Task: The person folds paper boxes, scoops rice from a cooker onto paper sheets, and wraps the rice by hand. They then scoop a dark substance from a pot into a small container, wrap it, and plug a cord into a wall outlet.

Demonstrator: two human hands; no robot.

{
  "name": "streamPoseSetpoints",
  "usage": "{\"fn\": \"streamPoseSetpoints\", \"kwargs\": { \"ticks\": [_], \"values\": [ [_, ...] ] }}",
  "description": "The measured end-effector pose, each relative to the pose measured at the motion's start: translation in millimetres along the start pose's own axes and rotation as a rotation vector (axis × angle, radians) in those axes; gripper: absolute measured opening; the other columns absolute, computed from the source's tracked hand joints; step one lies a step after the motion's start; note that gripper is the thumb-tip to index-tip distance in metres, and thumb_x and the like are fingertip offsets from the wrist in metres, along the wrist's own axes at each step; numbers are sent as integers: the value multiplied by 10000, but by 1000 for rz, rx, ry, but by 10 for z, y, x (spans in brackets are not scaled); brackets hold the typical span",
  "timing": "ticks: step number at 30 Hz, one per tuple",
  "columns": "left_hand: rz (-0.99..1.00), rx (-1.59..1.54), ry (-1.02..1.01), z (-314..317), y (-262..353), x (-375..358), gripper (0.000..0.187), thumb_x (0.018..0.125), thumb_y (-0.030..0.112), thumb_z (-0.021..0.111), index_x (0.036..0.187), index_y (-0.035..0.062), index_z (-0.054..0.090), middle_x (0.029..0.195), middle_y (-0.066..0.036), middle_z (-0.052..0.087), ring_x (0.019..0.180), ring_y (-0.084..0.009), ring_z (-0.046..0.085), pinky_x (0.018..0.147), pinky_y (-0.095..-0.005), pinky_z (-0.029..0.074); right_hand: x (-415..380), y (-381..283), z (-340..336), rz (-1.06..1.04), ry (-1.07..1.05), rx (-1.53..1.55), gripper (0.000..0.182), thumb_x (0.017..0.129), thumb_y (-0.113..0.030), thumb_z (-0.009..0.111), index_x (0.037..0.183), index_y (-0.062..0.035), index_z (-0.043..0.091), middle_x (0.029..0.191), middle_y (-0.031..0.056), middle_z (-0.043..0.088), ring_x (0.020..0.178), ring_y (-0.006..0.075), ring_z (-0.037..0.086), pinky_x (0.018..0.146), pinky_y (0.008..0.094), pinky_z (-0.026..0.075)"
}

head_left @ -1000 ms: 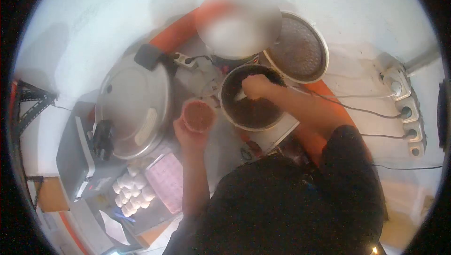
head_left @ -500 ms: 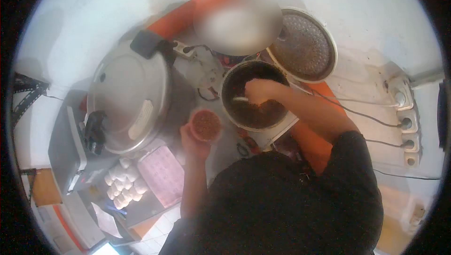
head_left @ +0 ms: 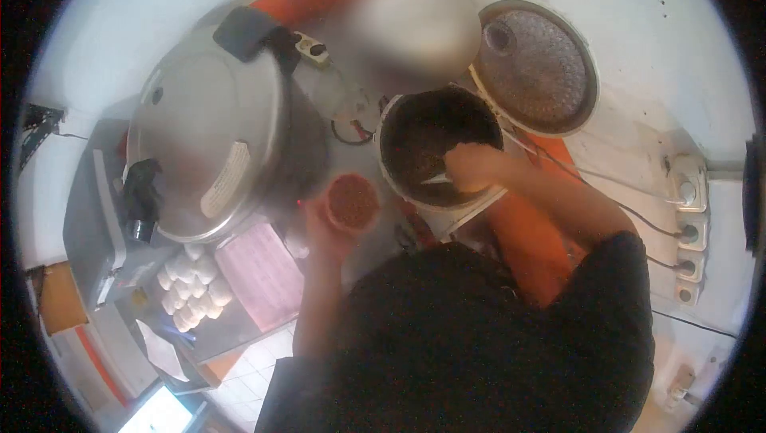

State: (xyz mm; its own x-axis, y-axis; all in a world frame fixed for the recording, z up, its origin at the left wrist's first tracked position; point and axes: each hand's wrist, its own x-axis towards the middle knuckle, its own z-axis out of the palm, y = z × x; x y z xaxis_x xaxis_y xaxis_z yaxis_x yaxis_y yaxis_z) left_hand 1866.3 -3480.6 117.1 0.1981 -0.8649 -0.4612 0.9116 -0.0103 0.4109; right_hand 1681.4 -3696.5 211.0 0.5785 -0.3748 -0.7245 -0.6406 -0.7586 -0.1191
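Note:
My left hand (head_left: 325,224) wraps round a reddish cup (head_left: 353,181), which is filled close to its rim with brown, grainy stuff. To its right stands a round pot (head_left: 384,170) with a pale rim and a dark inside. My right hand (head_left: 472,167) reaches into this pot near its right side, fingers closed on a small pale utensil (head_left: 436,180). Only the utensil's light, pointed part shows, so its exact kind is hidden. Dark brown contents (head_left: 423,142) lie in the pot below the hand.
At left stands a large metal vessel with a domed lid (head_left: 191,130) and black handles. A round lid (head_left: 535,62), wet inside, leans behind the pot. White rounded packets (head_left: 191,288) lie beside a pink tray (head_left: 263,273). Cables run to wall sockets (head_left: 688,193) at right.
My right hand has moved with the utensil toward the pot's near right side. My left hand still holds the cup in about the same place. The whole view has shifted slightly.

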Motion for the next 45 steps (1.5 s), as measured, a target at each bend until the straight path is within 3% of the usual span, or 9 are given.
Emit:
{"fn": "streamPoseSetpoints", "kwargs": {
  "ticks": [4, 6, 15, 18, 26, 35, 38, 41, 45],
  "values": [
    [18, 15, -16, 60, -16, 4, 574, 883, 423, 365, 1259, 29, 546, 1228, -115, 600, 1120, -307, 591, 905, -512, 504, 363, 426, -33, -73, 210, 10, 226, 805, -113, 556, 940, -9, 705, 910, 253, 669, 861, 403, 666, 760, 476, 534],
    [-1, -38, -40, 99, -20, -3, 573, 882, 429, 364, 1266, 41, 539, 1239, -117, 591, 1132, -310, 582, 914, -518, 497, 461, 422, -163, 135, 300, 64, 226, 828, -118, 547, 954, -23, 708, 939, 255, 666, 883, 405, 663, 772, 475, 531],
    [-60, -19, 46, 51, -23, 1, 545, 870, 437, 378, 1279, 113, 534, 1254, -96, 580, 1161, -310, 562, 925, -531, 484, 53, 240, 112, 63, -91, 41, 195, 757, -66, 584, 878, 33, 702, 909, 239, 688, 871, 362, 693, 732, 463, 564],
    [-75, -42, 45, 7, -32, 100, 540, 868, 431, 386, 1277, 112, 536, 1241, -96, 589, 1139, -313, 577, 916, -534, 490, 45, 311, -225, 71, -156, 5, 214, 810, -155, 570, 938, -66, 717, 921, 170, 693, 850, 354, 681, 754, 462, 539],
    [-108, -110, -12, -60, -34, 176, 615, 847, 465, 401, 1259, 36, 555, 1244, -150, 600, 1118, -353, 589, 954, -539, 478, 470, 594, -183, 147, 64, -289, 177, 729, -120, 651, 868, -63, 744, 913, 153, 714, 875, 328, 696, 732, 466, 548],
    [-156, -52, 1, -94, -27, 274, 612, 811, 446, 423, 1269, 56, 535, 1222, -156, 602, 1088, -360, 602, 902, -577, 501, 563, 620, -113, -2, 118, -420, 92, 708, -144, 675, 756, -96, 737, 815, 107, 708, 829, 271, 682, 1021, 451, 341],
    [-154, -66, 50, -132, -24, 251, 613, 806, 442, 425, 1268, 53, 532, 1221, -157, 602, 1086, -358, 602, 899, -575, 503, 677, 685, -7, 33, -9, -328, 186, 651, -159, 681, 796, -57, 737, 834, 152, 708, 830, 320, 691, 973, 522, 411],
    [-145, -14, 71, -159, -31, 262, 611, 804, 438, 424, 1269, 57, 536, 1228, -153, 601, 1089, -354, 601, 913, -554, 500, 591, 587, 34, -41, -24, -330, 158, 707, -140, 629, 797, -54, 727, 815, 146, 703, 844, 301, 680, 1038, 470, 312],
    [-151, -31, 95, -177, -60, 284, 613, 809, 440, 421, 1262, 46, 542, 1232, -155, 600, 1096, -346, 601, 936, -519, 493, 758, 621, 282, -103, 32, -306, 259, 643, -183, 671, 846, -29, 716, 854, 173, 704, 833, 333, 694, 825, 475, 517]
  ]
}}
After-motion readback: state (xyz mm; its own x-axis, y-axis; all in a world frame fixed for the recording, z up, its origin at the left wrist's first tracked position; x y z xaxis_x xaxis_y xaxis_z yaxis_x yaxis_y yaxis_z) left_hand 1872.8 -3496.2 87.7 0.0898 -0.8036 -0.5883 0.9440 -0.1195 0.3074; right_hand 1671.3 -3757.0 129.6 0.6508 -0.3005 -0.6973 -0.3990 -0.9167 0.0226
